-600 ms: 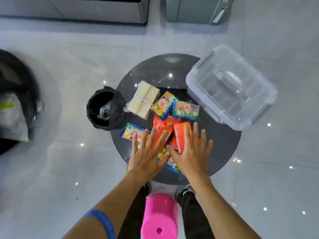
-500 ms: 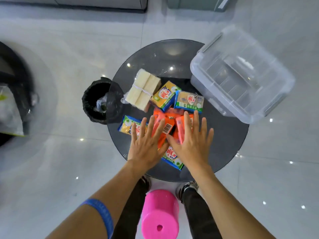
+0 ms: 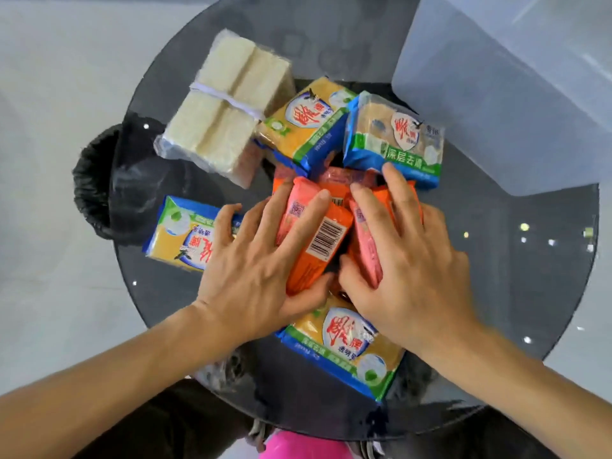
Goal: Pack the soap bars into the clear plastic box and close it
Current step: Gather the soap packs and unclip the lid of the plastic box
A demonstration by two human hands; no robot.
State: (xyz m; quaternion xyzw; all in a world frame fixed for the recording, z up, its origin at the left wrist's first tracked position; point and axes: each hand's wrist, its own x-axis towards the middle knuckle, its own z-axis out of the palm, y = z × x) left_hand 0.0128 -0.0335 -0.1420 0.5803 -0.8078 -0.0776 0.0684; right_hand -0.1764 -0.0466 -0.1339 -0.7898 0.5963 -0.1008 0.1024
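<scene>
Since the earlier frame, both hands have been closed around orange soap bars: left hand (image 3: 261, 270) on one (image 3: 318, 236), right hand (image 3: 407, 260) on another (image 3: 367, 246). Nothing is packed yet; remaining bars lie on the counter (image 3: 516, 260), beside the clear plastic box (image 3: 496, 94).

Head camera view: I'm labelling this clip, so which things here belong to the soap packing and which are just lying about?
Part of the job:
orange soap bars, under the left hand and right hand
yellow-and-blue soap packs
banded white soap bundle
clear plastic box

Just lying about:
black bin beside the glass table
pink stool
</scene>
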